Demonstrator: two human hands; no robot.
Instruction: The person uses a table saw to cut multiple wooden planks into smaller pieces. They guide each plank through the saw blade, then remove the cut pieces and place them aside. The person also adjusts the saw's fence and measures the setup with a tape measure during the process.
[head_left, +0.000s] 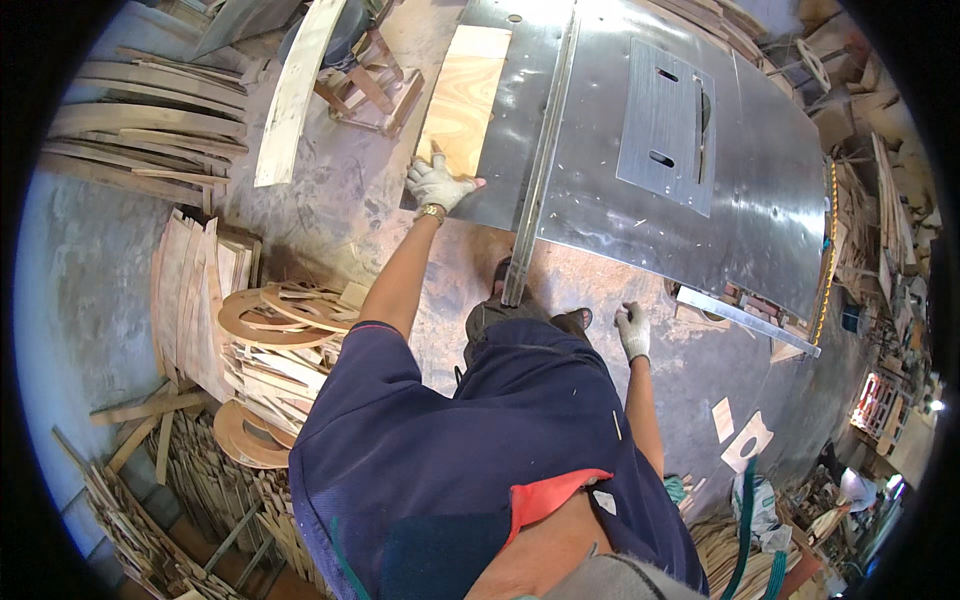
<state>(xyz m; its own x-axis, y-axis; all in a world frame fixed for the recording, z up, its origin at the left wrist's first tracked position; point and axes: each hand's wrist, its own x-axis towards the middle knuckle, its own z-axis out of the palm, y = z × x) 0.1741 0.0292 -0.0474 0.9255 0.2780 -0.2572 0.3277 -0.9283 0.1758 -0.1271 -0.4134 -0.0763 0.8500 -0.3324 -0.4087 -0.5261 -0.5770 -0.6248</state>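
My left hand [437,180], in a white work glove with a gold watch at the wrist, reaches forward and grips the near end of a light plywood board [465,95]. The board lies lengthwise on the left part of a metal saw table [770,190], left of a long metal fence rail [545,150]. My right hand [632,332], also gloved, hangs at my side below the table's near edge, fingers loose, holding nothing. My blue shirt fills the lower middle.
A slotted blade insert plate [665,125] sits in the table top. A wooden stool [370,85] and a long plank [295,90] stand beyond the board. Stacked wood strips [150,130] and curved plywood rings [280,320] lie left; offcuts [745,440] lie on the floor right.
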